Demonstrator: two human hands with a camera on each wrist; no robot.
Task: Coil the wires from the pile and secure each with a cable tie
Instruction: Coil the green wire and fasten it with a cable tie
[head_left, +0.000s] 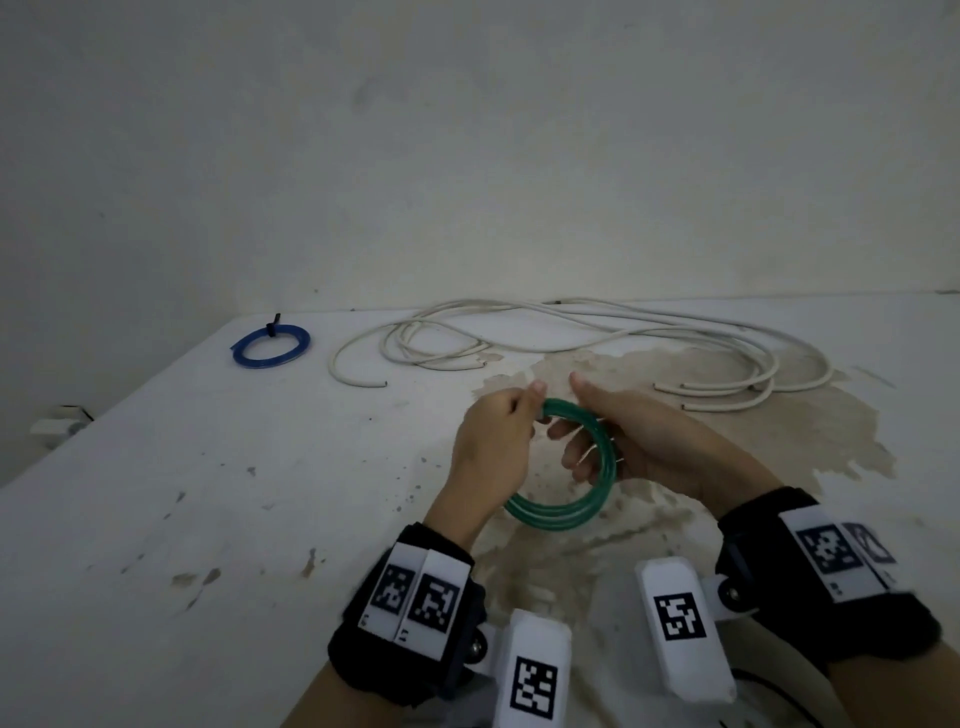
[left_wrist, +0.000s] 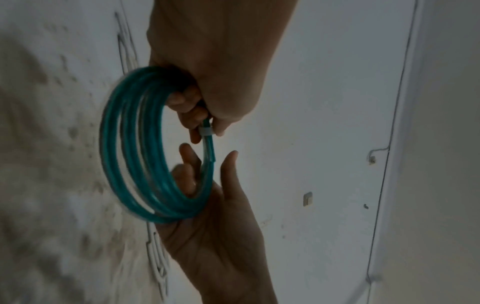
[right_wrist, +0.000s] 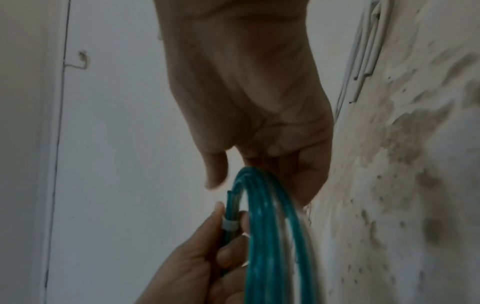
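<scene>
A wide white worktop (head_left: 218, 467), stained and flaking toward its middle, met a pale wall (head_left: 467, 156) along its far edge. Loose white wires (head_left: 571, 322) sprawled along that far edge, from the middle toward the right side. Near the far left corner lay a small blue coil (head_left: 270, 346), already bound with a dark tie (head_left: 272, 326).

Above the middle of the worktop, toward the near edge, two bare hands held a green coil (head_left: 571, 512) of several loops, lifted off the surface. The left hand (head_left: 488, 447) gripped the coil's upper part, its fingers and thumb curled around the strands. In the wrist views, a small white band (left_wrist: 207, 131) wrapped the green strands just beside the left thumb, with a short cut end of wire sticking out past it. The right hand (head_left: 644, 441) reached through the ring, its fingers loosely curved and relaxed, the loops resting against its palm; its thumb stood apart from the wire.

Both wrists wore black straps (head_left: 410, 618) carrying white blocks printed with square black-and-white markers.
</scene>
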